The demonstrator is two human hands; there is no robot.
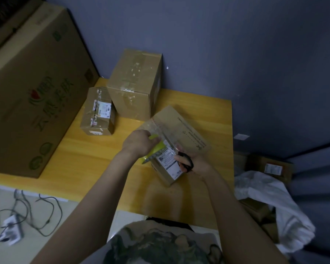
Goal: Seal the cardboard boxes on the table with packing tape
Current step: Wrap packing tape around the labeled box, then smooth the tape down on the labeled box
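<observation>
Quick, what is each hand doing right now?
The left hand grips the tape roll.
The right hand holds what look like scissors at the box.

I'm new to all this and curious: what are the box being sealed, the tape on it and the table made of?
Box: brown cardboard, matte, with creased folds and printed marks. Tape: thin clear plastic film, glossy; the cardboard shows through it under glare. Table: yellowish wood or wood-look laminate, smooth, with grain streaks; which one is unclear.
</observation>
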